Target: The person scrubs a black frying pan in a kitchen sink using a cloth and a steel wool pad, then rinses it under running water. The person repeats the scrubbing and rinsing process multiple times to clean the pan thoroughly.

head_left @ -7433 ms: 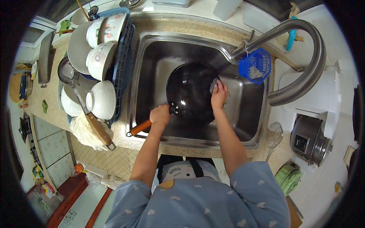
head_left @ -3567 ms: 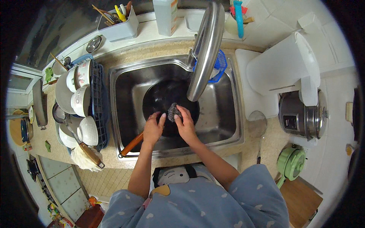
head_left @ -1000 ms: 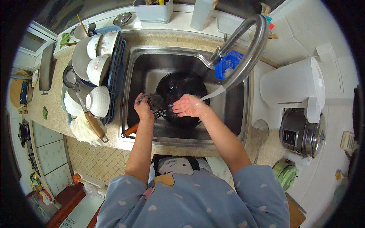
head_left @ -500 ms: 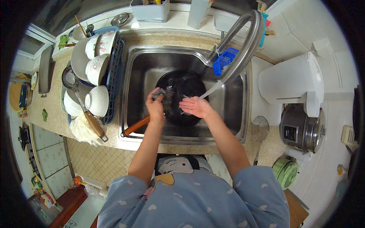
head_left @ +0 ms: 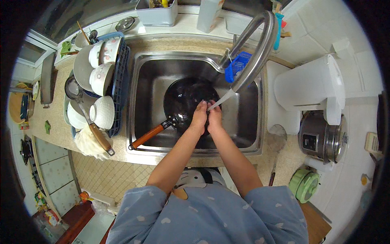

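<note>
My left hand (head_left: 199,115) and my right hand (head_left: 215,116) press together with curled fingers under the water stream (head_left: 222,99). The steel wool scourer that showed in my left hand half a second ago is now mostly hidden between the hands. Beneath them a black frying pan (head_left: 176,95) sits in the steel sink (head_left: 241,136), wet and shiny inside. Its wooden handle (head_left: 148,136) points to the near left and rests toward the sink's rim. Neither hand touches the handle.
The curved faucet (head_left: 264,53) arches over the sink, with a blue basket (head_left: 237,67) hung on it. On the left stands a dish rack (head_left: 118,85) of bowls, with a ladle (head_left: 95,132) and a cloth (head_left: 91,142). A strainer (head_left: 277,138) and rice cooker (head_left: 315,138) are right.
Both hands have come together under the water. The left moved right with the scourer, away from the pan's left side; the right turned from an open palm to closed against the left.
</note>
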